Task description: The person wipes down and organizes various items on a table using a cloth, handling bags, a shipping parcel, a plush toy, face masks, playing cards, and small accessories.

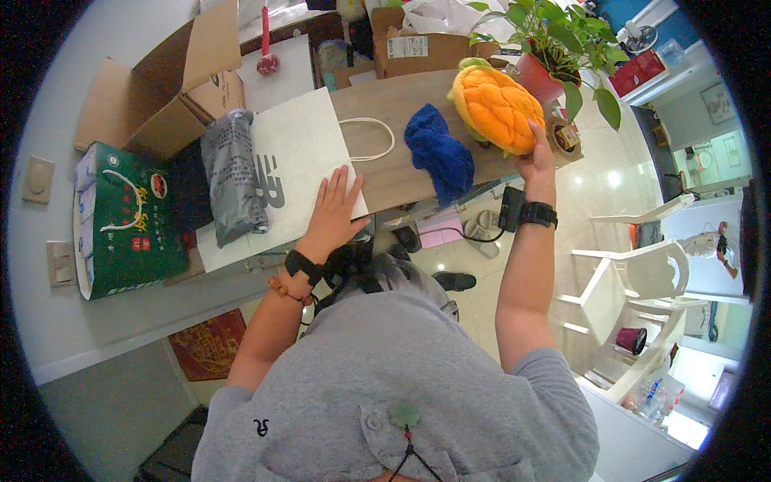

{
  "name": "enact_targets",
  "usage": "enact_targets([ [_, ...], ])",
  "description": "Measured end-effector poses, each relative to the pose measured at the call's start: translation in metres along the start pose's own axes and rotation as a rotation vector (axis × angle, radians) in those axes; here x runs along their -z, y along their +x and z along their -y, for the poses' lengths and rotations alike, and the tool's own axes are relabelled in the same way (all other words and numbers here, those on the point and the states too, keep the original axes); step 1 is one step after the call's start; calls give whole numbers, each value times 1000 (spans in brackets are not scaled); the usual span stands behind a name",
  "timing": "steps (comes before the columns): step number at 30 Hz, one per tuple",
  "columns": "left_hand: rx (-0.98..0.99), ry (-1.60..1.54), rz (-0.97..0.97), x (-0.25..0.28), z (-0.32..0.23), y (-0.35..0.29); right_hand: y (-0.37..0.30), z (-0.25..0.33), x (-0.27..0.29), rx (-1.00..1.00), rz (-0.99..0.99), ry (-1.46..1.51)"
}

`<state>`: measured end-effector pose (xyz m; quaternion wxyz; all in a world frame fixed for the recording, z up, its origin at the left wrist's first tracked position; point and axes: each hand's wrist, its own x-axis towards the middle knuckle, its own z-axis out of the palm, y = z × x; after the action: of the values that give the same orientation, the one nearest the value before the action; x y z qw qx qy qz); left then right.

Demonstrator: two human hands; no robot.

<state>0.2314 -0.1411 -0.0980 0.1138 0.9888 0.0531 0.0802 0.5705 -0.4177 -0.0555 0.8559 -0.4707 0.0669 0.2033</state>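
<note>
My left hand (328, 215) lies flat with fingers spread on a white paper bag (309, 132), which rests on its side with its rope handle (393, 143) toward the right. A grey plastic-wrapped package (231, 173) lies on the bag, left of that hand. At the right end of the table, my right hand (536, 161) grips the near edge of an orange plush toy (494, 104) with a puffy quilted top and yellow-green trim. Part of my grip is hidden by the toy. Between the hands, a crumpled dark blue cloth (438, 149) lies on the wooden table (369, 100).
A green carton (120, 265) with a white cord handle stands at the left, before an open cardboard box (161, 100). Another cardboard box (434, 55) sits at the back. Beyond the toy is a potted plant (542, 76). White chairs (614, 281) stand at the right.
</note>
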Motion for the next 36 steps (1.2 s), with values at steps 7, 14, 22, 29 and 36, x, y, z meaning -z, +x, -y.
enact_targets([
  [7, 103, -444, -50, 49, -5, 16, -87, -46, -90, 198, 153, 57],
  [14, 513, -1767, -394, 95, 4, 25, -187, -127, -167, 140, 325, -286],
  [22, 783, -1873, -437, 83, 49, -14, -94, -93, -96, 1179, 192, -1530],
  [29, 434, -182, -646, 46, 24, -4, -61, -134, -64, 970, 487, -1589],
  [36, 320, -106, -373, 47, 15, 0, -41, -141, -84, 1074, 516, -1611],
])
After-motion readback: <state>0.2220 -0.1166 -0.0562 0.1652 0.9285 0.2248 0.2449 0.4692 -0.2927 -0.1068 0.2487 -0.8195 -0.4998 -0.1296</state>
